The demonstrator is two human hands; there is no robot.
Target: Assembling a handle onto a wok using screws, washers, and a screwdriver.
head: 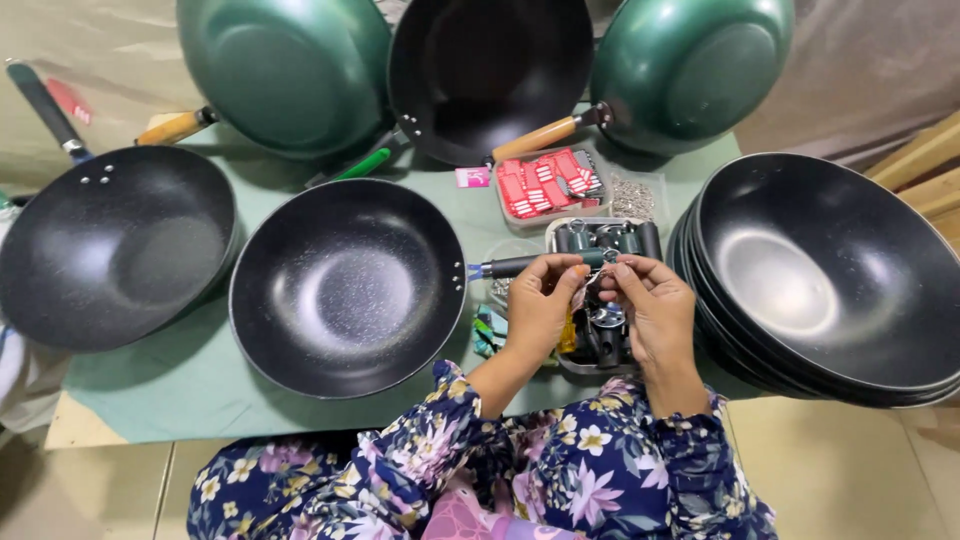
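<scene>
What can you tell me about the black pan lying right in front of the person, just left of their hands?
The black pan is a round, deep, wok-like bowl with a dark speckled inside that looks non-stick and shines at its middle. It lies upright and empty on the green cloth, between another black pan on its left and the person's left hand on its right. A dark handle points from its right rim toward that hand; whether the two are joined cannot be told.

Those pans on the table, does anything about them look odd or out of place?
Somewhat: the pan before the person and the stacked black pans show no handles, while three pans behind rest tilted on edge.
</scene>
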